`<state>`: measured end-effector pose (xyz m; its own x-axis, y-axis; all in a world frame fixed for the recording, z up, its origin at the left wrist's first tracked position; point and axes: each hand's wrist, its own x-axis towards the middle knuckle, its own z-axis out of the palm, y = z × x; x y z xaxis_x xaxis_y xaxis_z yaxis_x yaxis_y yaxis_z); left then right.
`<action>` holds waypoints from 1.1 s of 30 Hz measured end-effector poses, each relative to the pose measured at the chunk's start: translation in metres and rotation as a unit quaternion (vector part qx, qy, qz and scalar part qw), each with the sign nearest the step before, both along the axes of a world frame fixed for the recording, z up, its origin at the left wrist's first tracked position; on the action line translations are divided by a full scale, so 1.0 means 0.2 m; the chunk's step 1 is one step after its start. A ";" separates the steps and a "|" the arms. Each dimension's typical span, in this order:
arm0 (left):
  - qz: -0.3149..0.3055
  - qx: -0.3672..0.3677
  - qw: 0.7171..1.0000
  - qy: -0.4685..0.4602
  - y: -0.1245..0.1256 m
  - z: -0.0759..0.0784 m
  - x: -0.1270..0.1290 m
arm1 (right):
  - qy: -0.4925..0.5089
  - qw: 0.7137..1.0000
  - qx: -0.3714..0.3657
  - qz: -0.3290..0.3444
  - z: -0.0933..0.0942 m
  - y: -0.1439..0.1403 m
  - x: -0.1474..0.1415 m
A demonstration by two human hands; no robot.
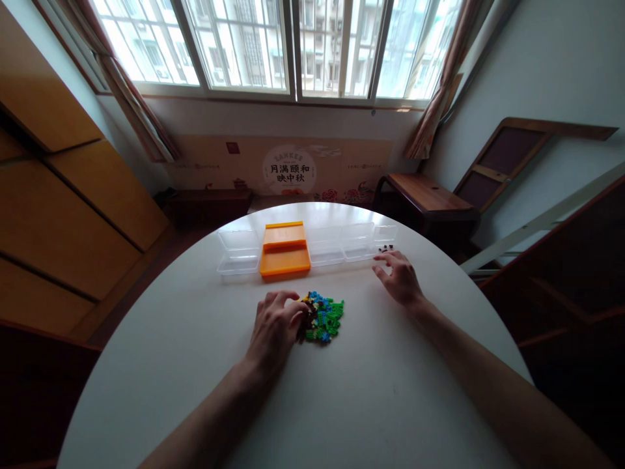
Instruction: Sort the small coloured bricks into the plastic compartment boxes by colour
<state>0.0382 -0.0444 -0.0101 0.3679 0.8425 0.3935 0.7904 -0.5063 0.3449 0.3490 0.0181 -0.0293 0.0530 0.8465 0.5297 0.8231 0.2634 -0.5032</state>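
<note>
A small heap of tiny bricks (326, 316), mostly green and blue with some dark and yellow ones, lies in the middle of the round white table (195, 365). My left hand (273, 329) rests at the heap's left edge, its curled fingertips touching the bricks; whether a brick is pinched I cannot tell. My right hand (399, 277) lies flat on the table with fingers apart and nothing in it, just in front of the rightmost clear box (385, 236), which holds a few dark pieces (385, 248).
A row of boxes stands at the far side: a clear box (238, 253) at left, an orange box (284, 249) with its lid open, then two clear boxes (342, 244). Beyond the table are a dark wooden side table (424, 192), wooden cabinets at left and windows.
</note>
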 end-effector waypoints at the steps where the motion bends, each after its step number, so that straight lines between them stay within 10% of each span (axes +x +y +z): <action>1: 0.000 0.000 1.000 -0.001 0.00 0.00 0.00 | 0.001 1.000 0.003 0.012 0.00 -0.01 -0.02; 16: -0.093 0.121 0.984 -0.095 0.01 0.02 0.04 | 0.125 0.948 -0.136 0.260 0.16 -0.30 -0.43; 33: -0.181 0.217 0.953 -0.107 -0.05 0.06 0.07 | 0.175 0.933 -0.131 0.285 0.15 -0.39 -0.56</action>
<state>0.0514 -0.0553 0.0020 0.4754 0.4165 0.7750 0.4715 -0.8643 0.1752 0.2365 -0.0603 0.0014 -0.3145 0.8881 0.3352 0.3592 0.4382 -0.8240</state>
